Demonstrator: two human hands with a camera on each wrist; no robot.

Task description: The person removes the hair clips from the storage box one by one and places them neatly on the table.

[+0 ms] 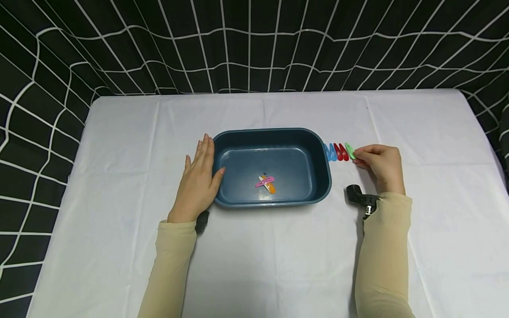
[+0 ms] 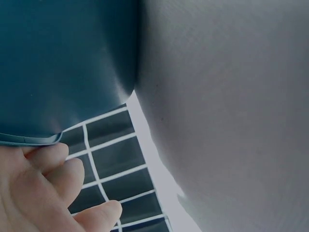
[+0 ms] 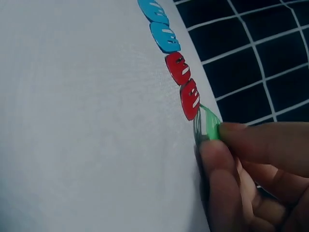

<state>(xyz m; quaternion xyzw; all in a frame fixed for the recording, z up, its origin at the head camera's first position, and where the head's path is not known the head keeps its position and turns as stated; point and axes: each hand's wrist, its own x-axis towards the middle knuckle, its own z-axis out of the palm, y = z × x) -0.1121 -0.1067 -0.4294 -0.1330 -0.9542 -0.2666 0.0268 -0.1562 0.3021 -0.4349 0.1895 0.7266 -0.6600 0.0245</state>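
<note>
My right hand (image 1: 379,165) pinches a green hair clip (image 1: 350,150) between thumb and fingertips. In the right wrist view the green clip's free end shows beside two red hair clips (image 3: 185,86), with two blue hair clips (image 3: 164,36) farther along the row. A blue-grey plastic basin (image 1: 274,204) stands at the middle of the table. Against its left end lies my left hand (image 1: 196,183), fingers straight along the outside and thumb over the rim. Inside the basin a pink hair clip (image 1: 269,180) lies across an orange and white clip (image 1: 271,188).
A white cloth covers the table (image 1: 254,265). Behind it and at the sides hangs a black curtain with a white grid (image 1: 254,48). A black wrist device (image 1: 359,196) sits by my right sleeve. The clip row runs right from the basin's right end.
</note>
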